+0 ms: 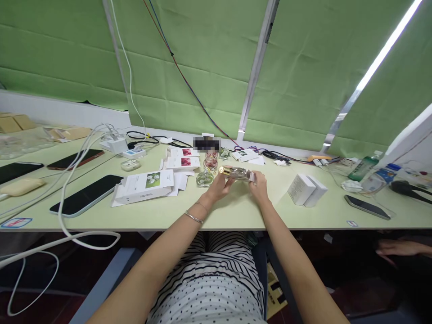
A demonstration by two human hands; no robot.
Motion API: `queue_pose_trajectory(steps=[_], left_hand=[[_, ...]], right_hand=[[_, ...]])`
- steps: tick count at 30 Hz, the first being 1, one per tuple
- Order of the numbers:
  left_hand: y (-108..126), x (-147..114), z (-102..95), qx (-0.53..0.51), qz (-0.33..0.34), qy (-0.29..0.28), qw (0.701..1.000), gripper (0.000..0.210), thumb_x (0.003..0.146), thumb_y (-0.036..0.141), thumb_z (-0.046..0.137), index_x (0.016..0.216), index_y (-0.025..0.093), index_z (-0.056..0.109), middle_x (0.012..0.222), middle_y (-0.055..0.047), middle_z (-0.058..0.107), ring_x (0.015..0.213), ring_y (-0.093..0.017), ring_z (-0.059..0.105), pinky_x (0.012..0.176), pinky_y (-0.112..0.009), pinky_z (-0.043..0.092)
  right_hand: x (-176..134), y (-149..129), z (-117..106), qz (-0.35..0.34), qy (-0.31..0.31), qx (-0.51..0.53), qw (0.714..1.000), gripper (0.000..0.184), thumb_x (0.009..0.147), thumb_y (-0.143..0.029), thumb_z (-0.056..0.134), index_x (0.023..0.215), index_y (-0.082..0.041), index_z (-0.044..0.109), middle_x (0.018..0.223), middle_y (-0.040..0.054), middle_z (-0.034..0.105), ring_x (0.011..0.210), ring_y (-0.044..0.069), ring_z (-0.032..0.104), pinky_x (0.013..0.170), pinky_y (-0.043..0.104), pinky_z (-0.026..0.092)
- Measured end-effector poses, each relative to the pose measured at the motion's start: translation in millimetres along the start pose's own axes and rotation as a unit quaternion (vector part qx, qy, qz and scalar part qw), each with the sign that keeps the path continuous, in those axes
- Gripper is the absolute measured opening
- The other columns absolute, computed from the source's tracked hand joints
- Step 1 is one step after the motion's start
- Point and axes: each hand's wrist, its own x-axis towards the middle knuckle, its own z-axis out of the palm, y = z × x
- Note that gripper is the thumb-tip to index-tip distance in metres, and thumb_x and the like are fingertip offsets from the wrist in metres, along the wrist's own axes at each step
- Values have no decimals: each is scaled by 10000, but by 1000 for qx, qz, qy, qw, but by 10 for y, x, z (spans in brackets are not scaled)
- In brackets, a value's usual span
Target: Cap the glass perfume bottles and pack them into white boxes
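Note:
Both hands meet above the middle of the desk on a clear glass perfume bottle (239, 173) with a gold-coloured neck, held on its side. My left hand (218, 188) grips the gold end. The fingers of my right hand (259, 185) close around the opposite end, where a small pale piece shows; I cannot tell what it is. Just left of my left hand stands a clear glass bottle (204, 179). Pinkish glass bottles (211, 163) and another clear bottle (224, 153) are behind it.
Opened white cartons (145, 186) lie left, beside a phone (88, 194) and looping white cables. Two upright white boxes (302, 189) stand right, then another phone (367, 207) and a green bottle (365, 166). Another person's hand (393, 247) shows below the desk's right edge.

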Motion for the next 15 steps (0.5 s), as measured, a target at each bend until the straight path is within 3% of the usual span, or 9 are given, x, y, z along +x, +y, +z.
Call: queue_pose_trajectory(steps=[5, 8, 15], left_hand=[[-29, -1, -29, -8, -11, 41, 999, 287, 855, 287, 396, 1112, 159, 391, 1108, -142, 504, 1094, -240, 460, 963, -403, 352], [-10, 0, -50, -14, 4, 1, 1000, 294, 851, 291, 412, 1113, 159, 401, 1114, -134, 510, 1074, -221, 481, 939, -365, 371], [85, 7, -84, 44, 66, -91, 993, 281, 749, 220, 552, 1019, 173, 489, 985, -68, 581, 946, -203, 515, 871, -345, 393]], right_hand=[[-5, -39, -19, -67, -48, 69, 994, 337, 600, -104, 387, 899, -189, 518, 894, 70, 583, 866, 224, 501, 762, 369, 409], [-5, -58, -10, -79, -55, 99, 990, 319, 590, -137, 411, 890, -184, 511, 878, 70, 580, 842, 223, 510, 750, 363, 423], [-19, -21, 0, -12, -23, 115, 993, 230, 616, -164, 402, 826, -196, 491, 798, 49, 560, 763, 206, 495, 674, 336, 426]])
